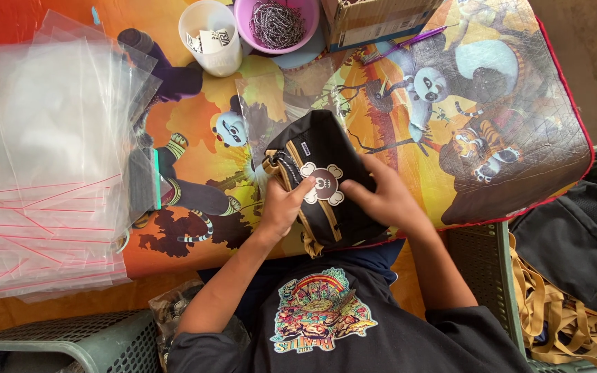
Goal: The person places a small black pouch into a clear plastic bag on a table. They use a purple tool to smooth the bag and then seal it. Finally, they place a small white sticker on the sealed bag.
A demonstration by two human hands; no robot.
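Lying mid-table on the cartoon tablecloth (519, 131), a black pouch (323, 176) is gripped by the left hand (281, 205), fingers curled at its zipper edge; the right hand (385, 197) is pressed on it, partly closed. Clear bags (50, 159) are stacked left.

black pouch (326, 181), tan trim, apparently tilted

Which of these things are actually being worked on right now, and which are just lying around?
In hand: black pouch, held by left hand and right hand.

Lying about: stack of clear bags, white cup, pink bowl of chains, cardboard box, purple pen.
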